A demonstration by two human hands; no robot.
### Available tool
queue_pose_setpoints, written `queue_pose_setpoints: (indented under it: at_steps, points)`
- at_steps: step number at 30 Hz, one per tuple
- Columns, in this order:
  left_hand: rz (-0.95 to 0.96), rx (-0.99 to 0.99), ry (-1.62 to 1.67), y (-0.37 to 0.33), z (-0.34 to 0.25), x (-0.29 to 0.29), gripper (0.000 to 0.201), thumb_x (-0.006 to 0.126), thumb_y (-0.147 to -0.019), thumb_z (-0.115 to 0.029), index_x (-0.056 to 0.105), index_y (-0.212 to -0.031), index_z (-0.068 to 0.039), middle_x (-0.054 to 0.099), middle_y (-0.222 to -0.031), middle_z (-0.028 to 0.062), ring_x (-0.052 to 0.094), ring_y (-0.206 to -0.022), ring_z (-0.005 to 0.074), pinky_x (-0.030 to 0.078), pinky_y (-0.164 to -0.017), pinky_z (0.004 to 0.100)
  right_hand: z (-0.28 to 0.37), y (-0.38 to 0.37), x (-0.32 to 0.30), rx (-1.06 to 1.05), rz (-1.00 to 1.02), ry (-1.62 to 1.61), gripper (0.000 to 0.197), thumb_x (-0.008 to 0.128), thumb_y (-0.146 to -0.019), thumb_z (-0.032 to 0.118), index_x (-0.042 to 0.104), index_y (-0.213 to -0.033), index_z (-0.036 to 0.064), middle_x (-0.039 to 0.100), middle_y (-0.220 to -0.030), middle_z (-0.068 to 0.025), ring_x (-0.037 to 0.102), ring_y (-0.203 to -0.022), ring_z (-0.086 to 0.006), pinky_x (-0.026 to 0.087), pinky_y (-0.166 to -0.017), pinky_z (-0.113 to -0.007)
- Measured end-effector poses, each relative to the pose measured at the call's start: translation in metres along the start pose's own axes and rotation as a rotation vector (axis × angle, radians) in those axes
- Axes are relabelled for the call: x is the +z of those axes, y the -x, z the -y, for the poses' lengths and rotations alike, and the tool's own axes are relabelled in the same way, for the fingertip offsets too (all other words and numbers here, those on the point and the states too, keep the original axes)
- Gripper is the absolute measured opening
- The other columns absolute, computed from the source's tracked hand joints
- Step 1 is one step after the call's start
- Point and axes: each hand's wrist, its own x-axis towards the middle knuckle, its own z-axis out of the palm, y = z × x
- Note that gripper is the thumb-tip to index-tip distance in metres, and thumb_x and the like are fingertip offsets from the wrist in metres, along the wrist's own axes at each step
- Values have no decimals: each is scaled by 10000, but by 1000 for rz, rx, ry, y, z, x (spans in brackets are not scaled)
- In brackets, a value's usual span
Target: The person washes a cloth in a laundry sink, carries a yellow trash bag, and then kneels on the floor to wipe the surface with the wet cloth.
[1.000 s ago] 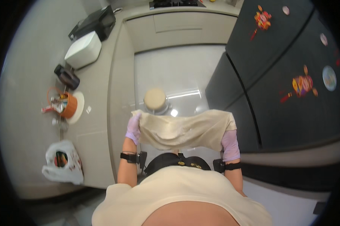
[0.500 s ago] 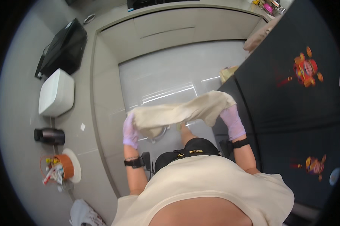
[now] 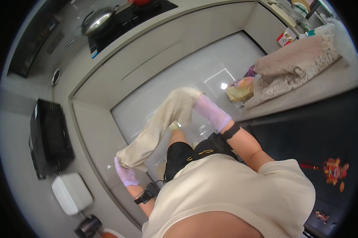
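Stretched between my hands is a long beige cloth [image 3: 163,121], held in the air over the floor and slanting from near left to far right. My left hand [image 3: 126,174], in a lilac glove, is closed on its near left end. At the far right end my right hand [image 3: 211,112], gloved the same way, grips the cloth, which hides its fingertips. The middle of the cloth sags in loose folds. Dark bands circle both wrists.
A counter with a black oven-like box [image 3: 52,137] and a white container [image 3: 72,193] runs along the left. Ahead, a lidded pan [image 3: 97,20] stands by the black hob [image 3: 127,25]. Right are a draped pink cloth [image 3: 294,59], a yellow bag [image 3: 240,89] and a black sticker-covered panel [image 3: 302,135].
My view has turned to the right, bringing the hob and pink cloth further in. The beige cloth has gone from nearly level to slanting, my right hand now farther out than my left.
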Motion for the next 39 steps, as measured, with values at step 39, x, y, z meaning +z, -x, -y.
queue_pose_setpoints:
  at_steps: [39]
  points:
    - [1068,-821,-925,-398,441,1015,273,494,-941,-221,593,-1077,-6,628,-1052,139,604,-941,222,487,-835,337,418,-292,-488,-785,-1127,472,335,471,-961,223,495,-1240,39,565,-1194,-104,568,-1061,-224,492,-900,-367]
